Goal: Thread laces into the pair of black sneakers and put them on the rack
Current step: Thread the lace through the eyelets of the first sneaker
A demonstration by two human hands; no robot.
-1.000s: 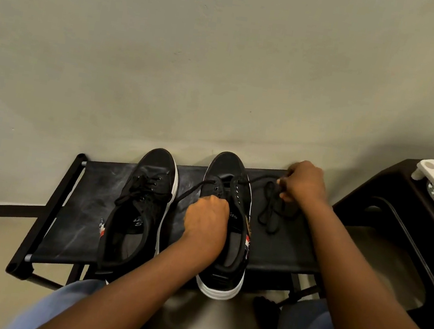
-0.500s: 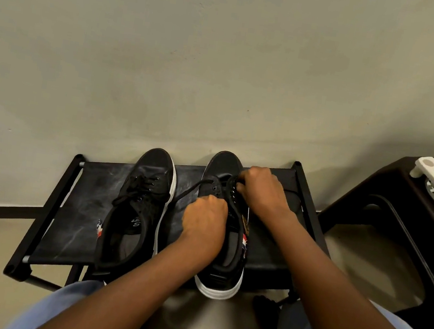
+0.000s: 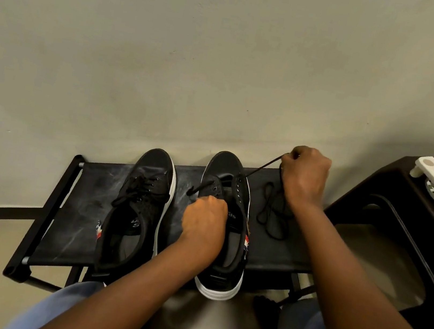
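Sneaker (image 3: pixel 233 217) toes point toward the wall; your right hand (image 3: pixel 305 174) pinches the taut lace (image 3: pixel 261 168), your left hand (image 3: pixel 204 221) seemingly grips the tongue.

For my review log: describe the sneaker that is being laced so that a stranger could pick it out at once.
On the black rack against the wall stand two black sneakers. It is the right sneaker, under the left hand. Its eyelets are mostly bare, while the left sneaker is laced.
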